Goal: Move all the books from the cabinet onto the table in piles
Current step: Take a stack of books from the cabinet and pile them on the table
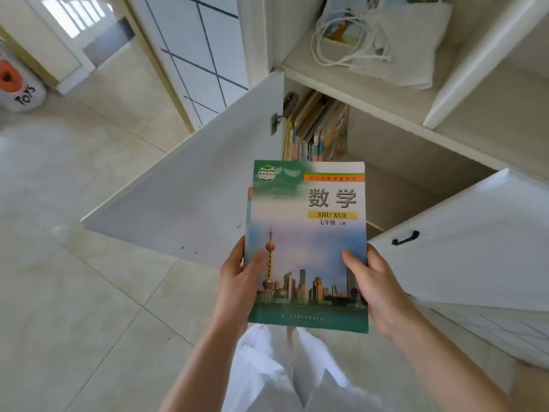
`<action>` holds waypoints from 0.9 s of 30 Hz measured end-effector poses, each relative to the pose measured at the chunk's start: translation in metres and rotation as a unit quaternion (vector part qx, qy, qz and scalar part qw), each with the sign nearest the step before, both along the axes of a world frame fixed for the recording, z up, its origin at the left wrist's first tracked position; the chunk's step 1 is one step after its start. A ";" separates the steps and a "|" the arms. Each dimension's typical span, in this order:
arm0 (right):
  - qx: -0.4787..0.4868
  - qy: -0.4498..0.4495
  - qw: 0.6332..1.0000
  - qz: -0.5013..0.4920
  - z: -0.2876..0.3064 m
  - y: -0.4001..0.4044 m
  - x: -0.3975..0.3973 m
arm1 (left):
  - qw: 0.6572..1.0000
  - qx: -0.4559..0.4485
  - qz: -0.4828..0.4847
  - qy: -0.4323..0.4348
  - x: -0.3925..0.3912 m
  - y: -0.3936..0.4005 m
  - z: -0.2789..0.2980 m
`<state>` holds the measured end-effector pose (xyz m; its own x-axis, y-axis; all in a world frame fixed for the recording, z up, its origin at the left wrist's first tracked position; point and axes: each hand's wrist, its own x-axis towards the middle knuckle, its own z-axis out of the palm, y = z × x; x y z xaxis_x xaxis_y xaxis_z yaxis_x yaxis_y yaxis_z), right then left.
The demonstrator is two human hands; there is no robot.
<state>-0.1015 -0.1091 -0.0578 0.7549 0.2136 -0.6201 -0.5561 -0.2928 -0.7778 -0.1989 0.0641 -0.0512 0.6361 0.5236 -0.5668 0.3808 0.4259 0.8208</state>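
A green and blue textbook [307,242] with a city skyline on its cover is held flat in front of me, with at least one more book edge showing under its left side. My left hand [237,281] grips its lower left edge, thumb on the cover. My right hand [374,283] grips the lower right edge the same way. Behind it, several thin books [315,132] stand leaning in the left end of the open white cabinet [416,162].
Both cabinet doors stand open: the left door [184,197] swings out over the tiled floor, and the right door [463,242] has a black handle. A white cloth bag with cords [386,46] lies on the shelf above. A toy bin [20,84] stands far left.
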 end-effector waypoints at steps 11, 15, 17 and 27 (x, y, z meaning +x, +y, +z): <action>-0.014 -0.005 0.967 0.254 0.026 0.001 -0.025 | 0.967 0.030 0.251 0.000 -0.092 -0.076 0.026; 0.008 -0.009 0.935 0.354 0.035 0.021 -0.057 | 0.935 0.033 0.352 -0.002 -0.141 -0.093 0.037; 0.019 -0.003 0.912 0.410 0.038 0.034 -0.078 | 0.909 0.039 0.414 0.003 -0.169 -0.101 0.040; 0.040 0.026 0.771 0.635 0.062 0.075 -0.231 | 0.761 0.072 0.645 0.007 -0.321 -0.169 0.041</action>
